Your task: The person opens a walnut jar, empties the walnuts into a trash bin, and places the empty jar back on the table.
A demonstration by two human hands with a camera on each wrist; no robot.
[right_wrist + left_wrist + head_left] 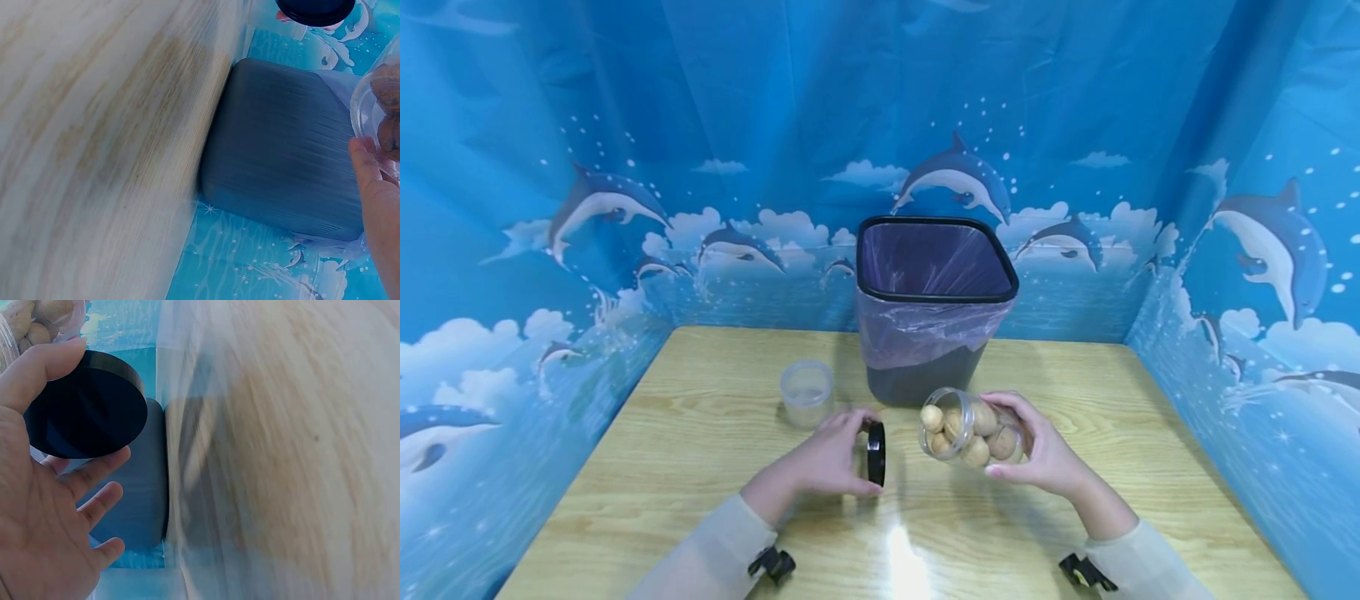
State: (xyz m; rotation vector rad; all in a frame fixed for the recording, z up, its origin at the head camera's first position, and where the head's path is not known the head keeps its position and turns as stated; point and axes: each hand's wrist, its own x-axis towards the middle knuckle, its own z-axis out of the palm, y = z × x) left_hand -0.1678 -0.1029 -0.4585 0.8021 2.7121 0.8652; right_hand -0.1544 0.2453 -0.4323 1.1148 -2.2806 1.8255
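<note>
Black lid [876,454] on edge in the spread-fingered left grip [829,458]

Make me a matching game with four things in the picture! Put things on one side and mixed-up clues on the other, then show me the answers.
Things:
1. black lid
2. jar of nuts
3. bin
4. see-through container

Clues:
A. lined with a plastic bag
B. on the table, left of the bin in the head view
C. held by the left hand
D. held by the right hand

Right pairs: 1-C, 2-D, 3-A, 4-B
</note>
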